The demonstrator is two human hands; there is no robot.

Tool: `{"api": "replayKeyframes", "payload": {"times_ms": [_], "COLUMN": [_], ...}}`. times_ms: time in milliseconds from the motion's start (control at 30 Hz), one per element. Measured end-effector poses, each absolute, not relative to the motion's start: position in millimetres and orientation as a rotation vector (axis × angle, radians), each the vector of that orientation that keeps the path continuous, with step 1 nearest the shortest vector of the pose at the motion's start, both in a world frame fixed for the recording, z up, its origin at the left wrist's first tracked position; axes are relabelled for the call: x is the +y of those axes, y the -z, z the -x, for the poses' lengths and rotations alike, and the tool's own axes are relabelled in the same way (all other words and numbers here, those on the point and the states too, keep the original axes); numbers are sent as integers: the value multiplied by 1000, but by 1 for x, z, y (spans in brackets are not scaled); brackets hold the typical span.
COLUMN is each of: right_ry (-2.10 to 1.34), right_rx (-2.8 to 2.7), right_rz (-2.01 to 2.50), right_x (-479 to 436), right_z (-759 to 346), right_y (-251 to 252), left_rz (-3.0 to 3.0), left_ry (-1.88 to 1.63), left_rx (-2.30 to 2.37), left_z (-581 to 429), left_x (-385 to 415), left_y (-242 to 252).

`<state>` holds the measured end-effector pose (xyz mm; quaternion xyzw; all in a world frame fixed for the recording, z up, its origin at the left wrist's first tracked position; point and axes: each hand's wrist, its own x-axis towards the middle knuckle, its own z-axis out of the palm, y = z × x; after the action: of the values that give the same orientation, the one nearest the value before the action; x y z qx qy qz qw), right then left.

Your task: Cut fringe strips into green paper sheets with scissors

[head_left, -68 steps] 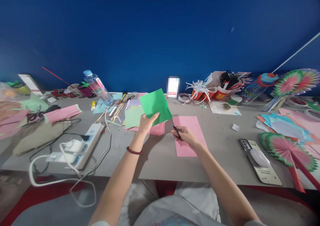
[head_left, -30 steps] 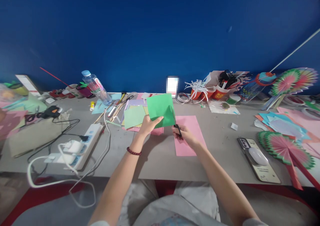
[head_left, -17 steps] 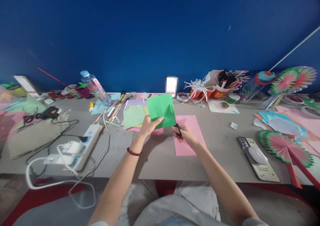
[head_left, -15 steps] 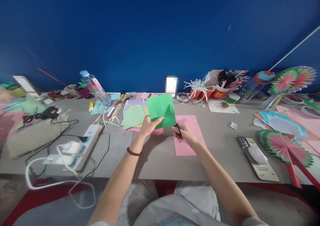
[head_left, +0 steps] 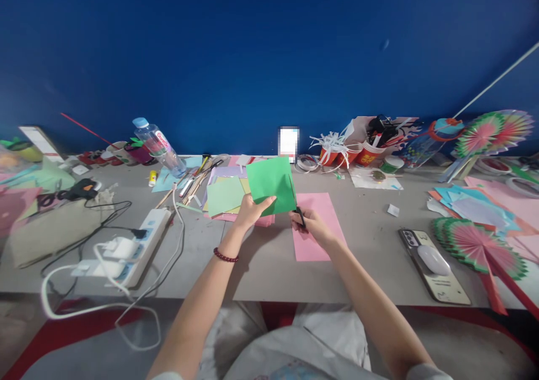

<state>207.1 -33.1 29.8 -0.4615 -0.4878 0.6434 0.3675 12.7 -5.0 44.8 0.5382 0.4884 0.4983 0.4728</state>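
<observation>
My left hand point(head_left: 252, 209) grips a sheet of green paper point(head_left: 269, 183) by its lower left part, thumb lying on top. The sheet is held up above the table, and a narrow strip along its right edge stands slightly apart. My right hand point(head_left: 309, 225) is closed round black-handled scissors point(head_left: 300, 217) at the sheet's lower right corner. The blades are mostly hidden by the paper's edge. Beneath my right hand a pink sheet point(head_left: 324, 223) lies flat on the table.
Left stands a white power strip point(head_left: 145, 245) with trailing cables. Coloured paper point(head_left: 225, 196), sticks and a tilted bottle point(head_left: 162, 147) lie behind my left hand. To the right are a phone point(head_left: 433, 268) with a mouse point(head_left: 433, 260) on it, paper fans point(head_left: 480, 245) and red cups point(head_left: 366, 154).
Almost nothing differs. The green paper and both hands keep their places, with the scissors at the same corner; the whole view has shifted very slightly.
</observation>
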Motion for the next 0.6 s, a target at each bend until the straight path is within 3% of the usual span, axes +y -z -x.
{"api": "replayKeyframes", "payload": {"times_ms": [600], "right_ry": [-1626], "right_rx": [-1244], "right_rz": [1205], "right_x": [-33], "right_z": [-205], "right_y": [-31], "left_rz": [-1277], "left_ry": [-1216], "left_rx": [1186], "left_z": [-12], "left_x": [-3], "left_y": [-42]}}
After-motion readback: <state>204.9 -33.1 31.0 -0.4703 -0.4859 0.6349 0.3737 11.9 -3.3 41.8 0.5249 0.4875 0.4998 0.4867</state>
